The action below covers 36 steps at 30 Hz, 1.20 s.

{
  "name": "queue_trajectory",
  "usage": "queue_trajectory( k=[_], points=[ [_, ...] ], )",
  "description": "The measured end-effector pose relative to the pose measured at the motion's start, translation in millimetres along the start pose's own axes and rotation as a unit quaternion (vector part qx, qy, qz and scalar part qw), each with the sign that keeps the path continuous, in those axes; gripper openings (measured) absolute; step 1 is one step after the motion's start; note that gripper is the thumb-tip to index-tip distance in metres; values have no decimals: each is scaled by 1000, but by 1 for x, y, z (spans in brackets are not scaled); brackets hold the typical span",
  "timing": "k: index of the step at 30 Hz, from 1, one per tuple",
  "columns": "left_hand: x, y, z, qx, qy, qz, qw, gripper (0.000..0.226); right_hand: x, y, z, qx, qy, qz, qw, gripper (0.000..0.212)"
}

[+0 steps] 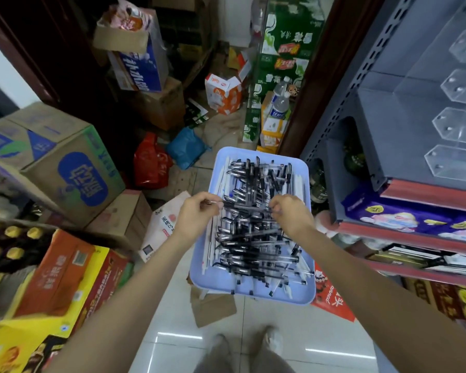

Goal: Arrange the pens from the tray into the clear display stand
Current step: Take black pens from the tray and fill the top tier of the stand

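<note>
A light blue tray [221,284] in the middle of the head view holds a heap of several black-and-clear pens [253,238]. Over its middle, my left hand [197,215] and my right hand [291,214] each pinch one end of the same pen [246,207], which lies crosswise above the heap. The clear display stand [460,125] with its angled compartments sits on the grey shelf at the upper right, apart from both hands; I see no pens in it.
A grey metal shelf unit [361,146] with red-edged lower shelves stands to the right of the tray. Cardboard boxes [65,168] crowd the left side, with red and blue bags [151,162] and more boxes on the floor behind. White floor tiles [172,319] show near my feet.
</note>
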<state>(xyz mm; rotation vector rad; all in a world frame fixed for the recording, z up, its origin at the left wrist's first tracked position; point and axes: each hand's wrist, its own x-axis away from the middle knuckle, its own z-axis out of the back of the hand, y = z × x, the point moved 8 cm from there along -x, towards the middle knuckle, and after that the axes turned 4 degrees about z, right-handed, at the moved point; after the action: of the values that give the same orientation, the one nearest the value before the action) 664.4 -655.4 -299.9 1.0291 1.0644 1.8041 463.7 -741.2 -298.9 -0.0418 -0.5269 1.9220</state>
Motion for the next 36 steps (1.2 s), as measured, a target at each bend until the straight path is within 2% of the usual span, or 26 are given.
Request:
queue_trajectory(
  k=[4, 10, 14, 17, 20, 24, 27, 30, 33, 36],
  points=[
    [-1, 10, 13, 128, 61, 21, 990, 5, -1, -2, 6, -14, -8, -9, 1000, 29],
    [-9, 43, 6, 159, 71, 7, 985, 13, 3, 8, 39, -118, 16, -25, 993, 28],
    [-18, 93, -14, 199, 56, -28, 978, 22, 8, 24, 91, -225, 85, -48, 969, 17],
    [-27, 142, -41, 173, 37, -67, 982, 30, 14, 32, 137, -372, 128, -26, 919, 14],
    [-28, 206, -81, 97, 20, -140, 985, 21, 19, 38, 185, -420, 140, 44, 896, 11],
    [-21, 296, -144, 55, -11, -237, 970, 21, 16, 65, 245, -433, 153, 100, 883, 13],
    [-17, 350, -181, 34, 8, -287, 957, 18, 14, 92, 283, -444, 140, 123, 877, 14],
    [-19, 392, -216, 15, 13, -322, 947, 12, 12, 120, 319, -420, 129, 150, 886, 10],
    [-22, 428, -244, -33, 35, -355, 934, 23, 6, 156, 362, -354, 174, 169, 903, 9],
    [-26, 456, -272, -138, 48, -384, 912, 20, 2, 185, 409, -368, 233, 204, 877, 19]
  ],
)
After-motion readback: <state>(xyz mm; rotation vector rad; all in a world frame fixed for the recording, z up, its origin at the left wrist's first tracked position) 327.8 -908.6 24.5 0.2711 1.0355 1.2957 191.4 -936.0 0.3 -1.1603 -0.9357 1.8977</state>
